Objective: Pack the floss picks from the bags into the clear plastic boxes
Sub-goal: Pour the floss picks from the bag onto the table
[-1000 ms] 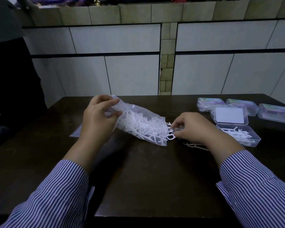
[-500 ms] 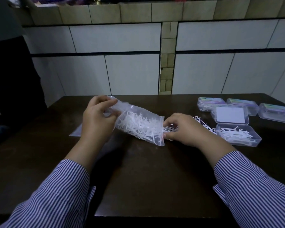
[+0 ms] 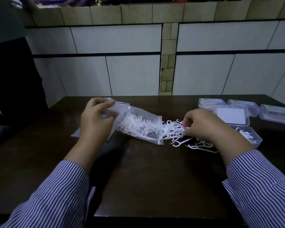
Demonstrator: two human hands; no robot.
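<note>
White wall panels and a tan tile strip are seen behind a dark table (image 3: 138, 178). Striped sleeves (image 3: 56, 195) enter from below.

On the table, a clear bag (image 3: 138, 127) is held tilted with its mouth toward the right. Its closed end is gripped by the left hand (image 3: 95, 122), fingers curled round the bunched plastic. Many picks (image 3: 135, 127) are seen inside the bag.

At right, an open box (image 3: 252, 137) is noted, with a few picks in it and its lid (image 3: 231, 116) raised behind. Three closed boxes (image 3: 276, 113) are lined up beyond it, each apparently filled.

A tangled clump (image 3: 173, 129) of picks is now drawn clear of the bag mouth; half a second ago the right hand (image 3: 202, 127) was at the mouth with little showing outside. The clump is pinched by the curled right fingers. Loose picks (image 3: 197, 145) are scattered on the table below the right hand, between bag and open box.

Judgement: a fresh handful has been extracted and transfer to the open box is the step in hand. The tangle is likely to shed further picks on the way. The box is far from full, and the bag is still well stocked.
</note>
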